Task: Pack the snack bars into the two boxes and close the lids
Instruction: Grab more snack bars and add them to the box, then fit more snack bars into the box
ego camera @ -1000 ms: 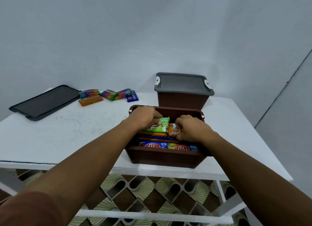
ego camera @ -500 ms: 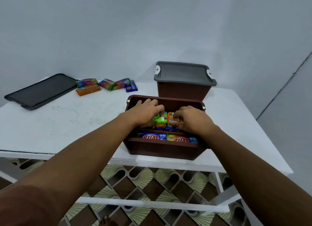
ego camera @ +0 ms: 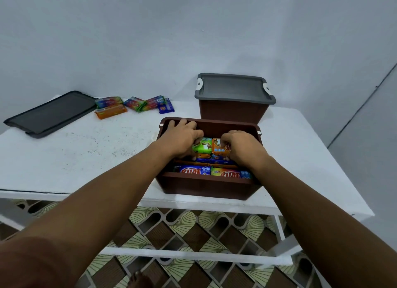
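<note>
The white tabletop (ego camera: pixel 64 158) carries the open brown box (ego camera: pixel 206 186), which stands at its near edge. Below the box, past that edge, a patterned tiled floor (ego camera: pixel 193 234) shows. Far to the left of the open box and a little behind it, a dark loose lid (ego camera: pixel 51 113) lies flat. Just behind the open box, slightly to its right, stands a closed box (ego camera: pixel 233 113) with a grey lid (ego camera: pixel 234 87) on top.

Both forearms reach in over the open box's near wall. The left hand (ego camera: pixel 182 139) sits in the box's back left part, its grip curled round a green packet (ego camera: pixel 203 145), with some fingertips up at the far rim. The right hand (ego camera: pixel 242 148) sits in the back right part, its grip curled tight, fingertips pinching an orange packet (ego camera: pixel 218 150) that touches the green one.

Inside the open box, against its near wall, lie a blue bar (ego camera: pixel 194 170) and a multicoloured bar (ego camera: pixel 225 172) side by side, with more bars between them and the hands. Behind the open box to its left, five loose snack bars (ego camera: pixel 136 104) lie in a row, near the loose lid.
</note>
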